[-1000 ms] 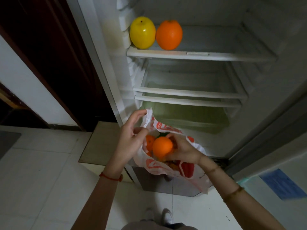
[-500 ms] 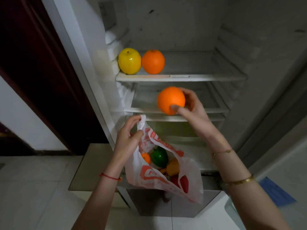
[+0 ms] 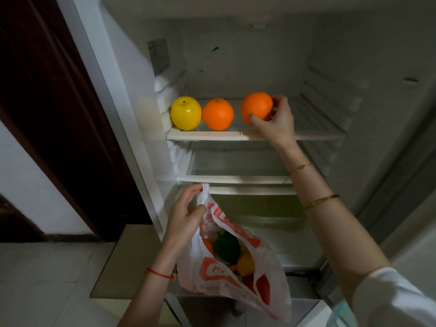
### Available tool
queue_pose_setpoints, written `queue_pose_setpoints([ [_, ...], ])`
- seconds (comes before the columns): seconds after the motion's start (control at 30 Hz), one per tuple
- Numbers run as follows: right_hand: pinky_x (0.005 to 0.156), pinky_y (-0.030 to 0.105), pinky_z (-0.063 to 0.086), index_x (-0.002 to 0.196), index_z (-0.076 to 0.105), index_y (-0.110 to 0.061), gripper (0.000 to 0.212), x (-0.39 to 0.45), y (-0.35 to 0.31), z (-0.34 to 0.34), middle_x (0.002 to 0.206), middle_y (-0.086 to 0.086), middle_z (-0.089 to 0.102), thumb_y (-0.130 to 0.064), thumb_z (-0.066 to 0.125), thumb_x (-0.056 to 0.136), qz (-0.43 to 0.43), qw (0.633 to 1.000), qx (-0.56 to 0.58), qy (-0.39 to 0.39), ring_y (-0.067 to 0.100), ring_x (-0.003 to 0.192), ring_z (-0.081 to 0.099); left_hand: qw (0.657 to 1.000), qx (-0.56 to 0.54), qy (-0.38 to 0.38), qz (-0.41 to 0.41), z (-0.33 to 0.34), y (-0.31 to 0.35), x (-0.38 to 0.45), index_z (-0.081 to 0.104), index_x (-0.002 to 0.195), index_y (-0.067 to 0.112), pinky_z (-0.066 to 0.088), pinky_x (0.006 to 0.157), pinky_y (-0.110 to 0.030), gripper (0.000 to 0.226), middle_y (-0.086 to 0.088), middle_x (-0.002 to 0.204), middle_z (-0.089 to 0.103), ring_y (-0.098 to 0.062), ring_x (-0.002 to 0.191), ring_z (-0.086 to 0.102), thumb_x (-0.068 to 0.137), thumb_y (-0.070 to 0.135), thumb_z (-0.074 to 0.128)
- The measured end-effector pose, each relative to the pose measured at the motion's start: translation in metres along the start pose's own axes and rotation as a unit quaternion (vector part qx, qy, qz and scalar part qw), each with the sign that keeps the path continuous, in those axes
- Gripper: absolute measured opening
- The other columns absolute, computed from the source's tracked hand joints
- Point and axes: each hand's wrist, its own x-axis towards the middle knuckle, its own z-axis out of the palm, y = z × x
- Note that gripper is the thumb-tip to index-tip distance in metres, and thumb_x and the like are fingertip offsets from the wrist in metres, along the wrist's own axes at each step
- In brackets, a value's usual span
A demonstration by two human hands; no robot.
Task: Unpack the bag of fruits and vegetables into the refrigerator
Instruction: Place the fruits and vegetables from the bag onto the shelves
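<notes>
The refrigerator (image 3: pixel 236 55) stands open, its white interior dim and scuffed on the back wall. Its top shelf (image 3: pixel 306 135) is the landmark here: a pale slab with a white front lip. On the shelf's left end sits a yellow apple (image 3: pixel 186 116), against the refrigerator's left inner wall. Just to the right of it, touching or nearly so, rests an orange (image 3: pixel 218 114). Further right along the same shelf, a small gap away, a second orange (image 3: pixel 256 108) is held by the right hand (image 3: pixel 276 121), thumb on its front and fingers curled round its far side; this grip is clamped on the fruit, which sits at or just above the shelf surface — I cannot tell whether it touches. The rest of the shelf to the right of the hand is bare.

Below the top shelf lie two more shelves, and beneath them a greenish drawer area. In front of that, well below the top shelf, the left hand (image 3: pixel 186 218) pinches the rim of a white plastic bag (image 3: pixel 212 274) with orange-red print, its grip closed on the plastic. The bag hangs open; inside show a green pepper (image 3: pixel 226 246), something orange, something yellow and something red.

Left of the refrigerator stand a dark wooden door (image 3: pixel 59 114) and a white wall, with a pale tiled floor (image 3: pixel 47 279) below.
</notes>
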Motion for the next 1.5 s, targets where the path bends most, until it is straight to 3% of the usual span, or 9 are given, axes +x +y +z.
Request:
queue_pose_setpoints([
  [0.07,0.094,0.038,0.049,0.128,0.047,-0.009,0.071,0.004,0.002,0.003,0.128,0.012,0.057,-0.03,0.079,0.068,-0.002,1.0,-0.015,-0.007,0.026,0.114,0.057,1.0,-0.003,0.0,-0.006,0.0,0.0,0.0,0.056,0.118,0.043,0.056,0.076,-0.037,0.049,0.016,0.131,0.055,-0.04,0.113,0.06,0.091,0.003,0.055],
  [0.23,0.086,0.028,0.043,0.131,0.045,-0.01,0.072,0.006,0.005,0.005,0.132,0.01,0.055,-0.028,0.081,0.071,-0.018,0.999,-0.032,-0.016,0.024,0.116,0.055,1.0,-0.009,-0.001,-0.014,-0.001,0.001,0.0,0.054,0.125,0.035,0.053,0.049,-0.025,0.047,0.008,0.134,0.055,-0.02,0.069,0.068,0.092,0.002,0.054],
  [0.37,0.093,0.031,0.046,0.137,0.039,-0.013,0.081,0.001,0.004,0.001,0.137,0.007,0.049,-0.032,0.082,0.071,-0.023,0.999,-0.023,-0.023,0.021,0.121,0.051,1.0,0.0,0.0,-0.013,-0.001,-0.002,-0.002,0.054,0.127,0.036,0.053,0.052,-0.022,0.048,0.01,0.134,0.055,-0.032,0.096,0.067,0.092,0.003,0.055],
  [0.43,0.095,0.029,0.044,0.139,0.037,-0.012,0.083,-0.002,0.003,-0.002,0.139,0.007,0.047,-0.032,0.082,0.071,-0.021,0.999,-0.025,-0.019,0.021,0.123,0.05,1.0,0.003,0.003,-0.015,-0.002,-0.001,-0.003,0.053,0.127,0.034,0.051,0.047,-0.02,0.048,0.009,0.135,0.054,-0.029,0.091,0.068,0.092,0.002,0.054],
  [0.6,0.096,0.024,0.038,0.142,0.035,-0.008,0.085,-0.017,-0.001,-0.014,0.143,0.01,0.044,-0.03,0.081,0.074,-0.063,0.997,-0.039,0.003,0.02,0.129,0.045,1.0,0.0,0.008,-0.016,-0.001,0.005,-0.007,0.051,0.132,0.02,0.053,0.053,-0.011,0.046,0.003,0.136,0.051,0.02,0.062,0.058,0.093,-0.003,0.052],
  [1.03,0.1,0.027,0.038,0.139,0.041,-0.01,0.078,-0.034,-0.004,-0.019,0.138,0.01,0.047,-0.033,0.08,0.076,-0.078,0.994,-0.076,0.002,0.022,0.127,0.046,1.0,-0.001,0.023,-0.005,-0.006,0.01,-0.023,0.051,0.133,0.014,0.043,0.051,0.0,0.047,0.005,0.132,0.05,0.026,0.061,0.054,0.091,-0.007,0.051],
  [1.23,0.085,0.032,0.052,0.11,0.058,-0.011,0.038,-0.062,-0.011,-0.017,0.11,0.003,0.061,-0.029,0.075,0.08,-0.151,0.987,-0.044,0.034,0.016,0.099,0.06,1.0,0.005,0.026,0.007,-0.012,0.008,-0.032,0.054,0.13,0.015,0.047,0.057,-0.003,0.047,0.006,0.118,0.059,0.024,0.064,0.055,0.09,-0.009,0.051],
  [1.4,0.072,0.021,0.054,0.093,0.067,-0.011,0.01,-0.131,0.003,0.002,0.089,-0.001,0.069,-0.015,0.072,0.085,-0.127,0.979,0.008,-0.159,0.008,0.079,0.065,0.999,0.006,0.029,0.021,-0.018,0.006,-0.045,0.053,0.13,0.01,0.046,0.06,-0.002,0.05,0.004,0.117,0.061,0.023,0.066,0.056,0.087,-0.015,0.048],
  [1.5,0.079,0.02,0.055,0.094,0.069,-0.013,0.008,-0.173,0.033,0.021,0.093,-0.004,0.071,-0.011,0.07,0.086,-0.091,0.94,0.007,-0.328,0.004,0.084,0.066,0.999,0.009,0.025,0.023,-0.023,0.004,-0.054,0.053,0.131,0.009,0.047,0.063,-0.004,0.054,0.005,0.101,0.064,0.018,0.067,0.058,0.085,-0.017,0.048],
])
